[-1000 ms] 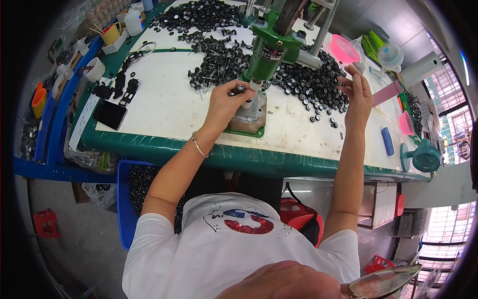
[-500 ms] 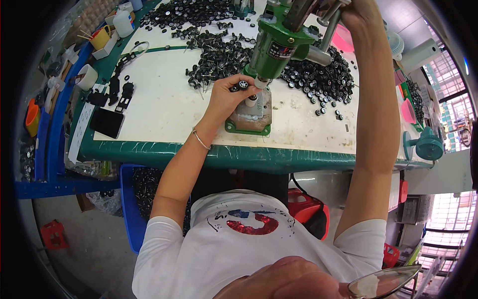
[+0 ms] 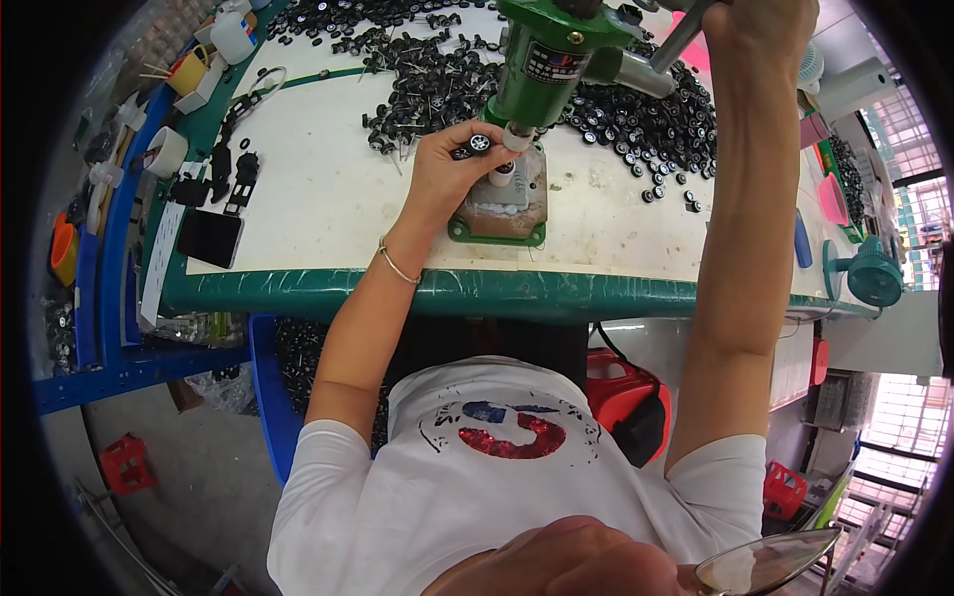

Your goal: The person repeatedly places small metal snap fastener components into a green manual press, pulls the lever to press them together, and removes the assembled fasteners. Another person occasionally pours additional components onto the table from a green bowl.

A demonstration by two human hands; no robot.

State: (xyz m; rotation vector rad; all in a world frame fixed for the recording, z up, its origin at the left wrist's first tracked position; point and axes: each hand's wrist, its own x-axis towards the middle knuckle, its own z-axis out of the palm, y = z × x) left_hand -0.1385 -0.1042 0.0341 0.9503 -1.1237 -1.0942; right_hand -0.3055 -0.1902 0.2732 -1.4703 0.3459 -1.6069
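Note:
A green hand press (image 3: 542, 74) stands on the table before me, its ram coming down over a small pale post (image 3: 502, 175) on the metal base plate (image 3: 517, 204). My left hand (image 3: 439, 169) is closed beside the ram tip, pinching at it with thumb and fingers. Within these fingers sits a small black toy wheel (image 3: 479, 144) with a silver spoked hub. Whatever lies between the fingertips under the ram is too small to make out. At the upper right, my raised right hand (image 3: 767, 28) is wrapped round the press lever (image 3: 686, 40).
Behind the press, heaps of black wheels, some on thin axles (image 3: 427, 89), and loose wheels (image 3: 646, 139) cover the table. Left lie a dark phone (image 3: 210, 238) and black plastic parts (image 3: 241, 179). A blue bin (image 3: 273, 397) stands below the edge; a small green fan (image 3: 873, 273) is right.
My right hand has swung the lever to the right and lower relative to the press. My left hand keeps its place at the ram with the wheel. The whole view has shifted slightly.

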